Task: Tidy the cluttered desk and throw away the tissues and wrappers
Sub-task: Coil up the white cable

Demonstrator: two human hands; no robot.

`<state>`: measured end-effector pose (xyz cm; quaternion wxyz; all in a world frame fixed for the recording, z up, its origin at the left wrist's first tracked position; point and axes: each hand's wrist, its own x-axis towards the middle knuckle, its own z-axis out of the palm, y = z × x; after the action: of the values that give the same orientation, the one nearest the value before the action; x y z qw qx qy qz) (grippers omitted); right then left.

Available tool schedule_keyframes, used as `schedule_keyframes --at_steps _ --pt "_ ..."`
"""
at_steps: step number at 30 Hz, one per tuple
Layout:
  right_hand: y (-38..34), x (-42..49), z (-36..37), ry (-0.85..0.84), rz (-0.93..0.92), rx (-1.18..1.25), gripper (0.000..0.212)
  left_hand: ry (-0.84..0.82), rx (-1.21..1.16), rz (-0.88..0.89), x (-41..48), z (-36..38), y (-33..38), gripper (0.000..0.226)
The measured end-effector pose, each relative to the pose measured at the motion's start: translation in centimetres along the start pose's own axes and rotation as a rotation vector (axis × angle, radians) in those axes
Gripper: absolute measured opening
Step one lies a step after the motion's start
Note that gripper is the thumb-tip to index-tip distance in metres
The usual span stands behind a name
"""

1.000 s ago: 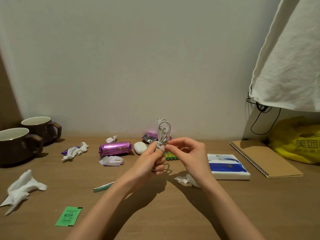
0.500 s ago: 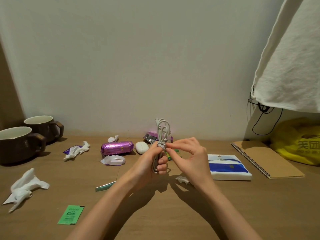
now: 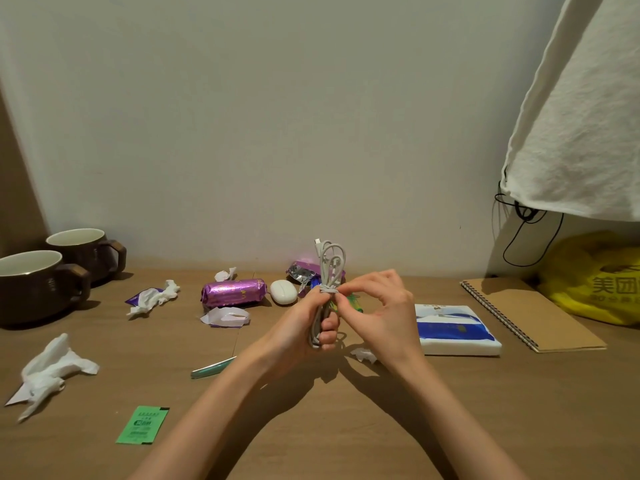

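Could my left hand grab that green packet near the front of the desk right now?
Probably not yet: the left hand grips the cable. The way to the green packet looks free, over bare desk.

Dim, warm, slightly greenish cast; the wall (image 3: 277, 133) greys toward the corners. We think the light sits overhead, a bit behind the camera, though no lamp shows. Soft shadows pool on the desk (image 3: 346, 427) under the left hand (image 3: 298, 327) and right hand (image 3: 381, 317), and beside the brown mugs (image 3: 41, 285). The hanging white cloth (image 3: 581, 116) shades the notebook (image 3: 530, 313) corner. Small glints on the purple foil wrapper (image 3: 235, 292). Centre sharp: white cable (image 3: 325, 284) strands read clean. Wide-angle stretch at the edges; the crumpled tissue (image 3: 52, 368) far left looks soft.
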<state>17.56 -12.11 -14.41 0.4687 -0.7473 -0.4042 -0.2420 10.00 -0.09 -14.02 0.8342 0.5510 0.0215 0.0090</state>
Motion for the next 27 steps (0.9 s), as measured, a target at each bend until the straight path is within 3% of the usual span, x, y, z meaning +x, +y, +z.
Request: schedule_keyframes --at_steps 6,9,13,20,24,27 --pt "0.5 0.3 0.2 -0.123 0.233 0.163 0.009 -0.002 0.046 -0.038 0.0 -0.1 0.4 0.032" --pt "0.4 0.1 0.5 -0.067 0.309 0.252 0.009 0.023 0.062 -0.046 0.1 -0.1 0.2 0.032" --pt "-0.1 -0.2 0.4 0.068 0.120 0.012 0.008 0.045 0.021 -0.032 0.3 -0.4 0.0 0.031" --pt "0.6 -0.7 0.7 0.077 -0.138 -0.209 0.021 0.092 -0.020 -0.065 0.9 -0.7 -0.5 0.040" --pt "0.1 -0.8 0.9 0.104 -0.138 -0.272 0.028 0.093 -0.056 -0.062 0.8 -0.3 -0.4 0.045" --pt "0.0 -0.8 1.0 0.126 -0.022 -0.178 0.022 0.042 -0.059 -0.015 0.8 -0.3 -0.4 0.050"
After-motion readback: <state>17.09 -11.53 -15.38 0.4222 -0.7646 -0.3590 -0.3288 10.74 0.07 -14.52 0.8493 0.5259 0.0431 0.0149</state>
